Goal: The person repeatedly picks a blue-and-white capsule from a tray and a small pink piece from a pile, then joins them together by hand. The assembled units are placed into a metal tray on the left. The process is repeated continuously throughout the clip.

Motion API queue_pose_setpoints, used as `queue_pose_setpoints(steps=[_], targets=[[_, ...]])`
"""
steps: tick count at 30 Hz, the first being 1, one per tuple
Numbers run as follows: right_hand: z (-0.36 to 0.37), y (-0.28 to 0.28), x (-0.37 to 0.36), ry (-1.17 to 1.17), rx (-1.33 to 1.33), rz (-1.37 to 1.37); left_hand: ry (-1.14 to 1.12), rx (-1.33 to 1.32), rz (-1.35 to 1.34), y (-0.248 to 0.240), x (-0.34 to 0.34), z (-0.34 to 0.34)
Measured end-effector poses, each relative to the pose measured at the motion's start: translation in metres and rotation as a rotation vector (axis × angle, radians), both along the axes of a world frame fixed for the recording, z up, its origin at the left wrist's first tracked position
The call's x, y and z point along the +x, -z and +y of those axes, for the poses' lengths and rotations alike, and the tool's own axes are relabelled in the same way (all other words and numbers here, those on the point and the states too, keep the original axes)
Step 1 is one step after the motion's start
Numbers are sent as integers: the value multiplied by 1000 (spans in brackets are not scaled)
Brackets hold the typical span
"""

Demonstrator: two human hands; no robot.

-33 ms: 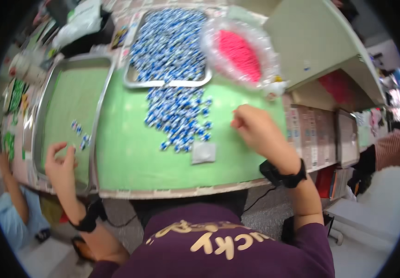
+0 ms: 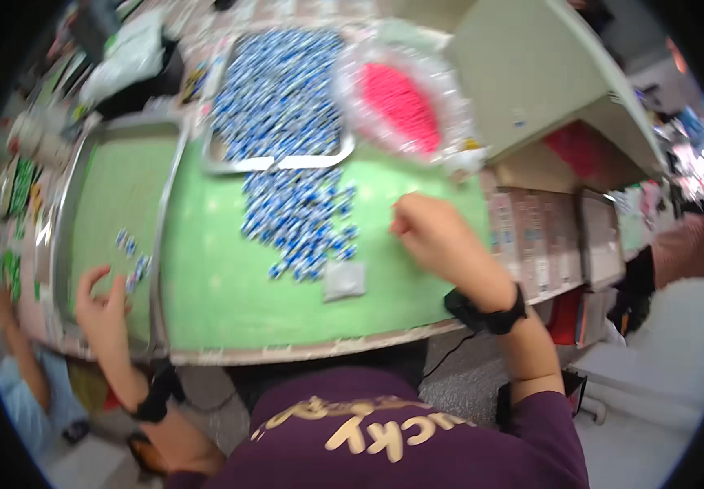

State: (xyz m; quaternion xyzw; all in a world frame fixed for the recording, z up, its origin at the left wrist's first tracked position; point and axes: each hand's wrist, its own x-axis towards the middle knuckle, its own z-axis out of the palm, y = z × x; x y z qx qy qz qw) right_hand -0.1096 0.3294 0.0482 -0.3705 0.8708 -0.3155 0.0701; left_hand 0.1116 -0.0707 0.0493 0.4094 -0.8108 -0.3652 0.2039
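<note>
My left hand (image 2: 104, 308) is over the right side of a shallow metal tray (image 2: 174, 163) with a green bottom. Its thumb and forefinger are apart, with nothing visible between them. Beside the fingertips lie several small blue-and-white pieces (image 2: 137, 270). Above the green mat (image 2: 221, 314), my right hand (image 2: 432, 232) has its fingers curled together; a reddish spot shows at the tips, too small to name. To its left spreads a loose heap of blue-and-white pieces (image 2: 299, 220), with a small flat grey square (image 2: 344, 280) at its near edge.
Behind the heap, a metal tray (image 2: 229, 166) is filled with blue-and-white pieces. A clear plastic bag (image 2: 454, 106) of bright pink pieces (image 2: 401, 106) lies beside it. A pale cabinet (image 2: 531, 73) stands at the right. Another person's arm (image 2: 22, 346) shows at far left.
The whole view has shifted slightly, so the table things sit lower and further left. Both hands keep nearly the same poses.
</note>
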Motion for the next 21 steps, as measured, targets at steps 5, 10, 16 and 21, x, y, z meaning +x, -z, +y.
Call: queue_pose_setpoints(steps=[5, 10, 16, 21], targets=[[-24, -20, 9, -146, -240, 35, 206, 310, 506, 44, 16, -34], [-56, -37, 47, -366, -541, -41, 457, 595, 584, -40, -74, 77], [-93, -83, 90, -643, -675, 109, 567, 690, 887, -106, -107, 145], [-114, -75, 106, -579, -703, 35, 582, 482, 982, -121, -117, 149]])
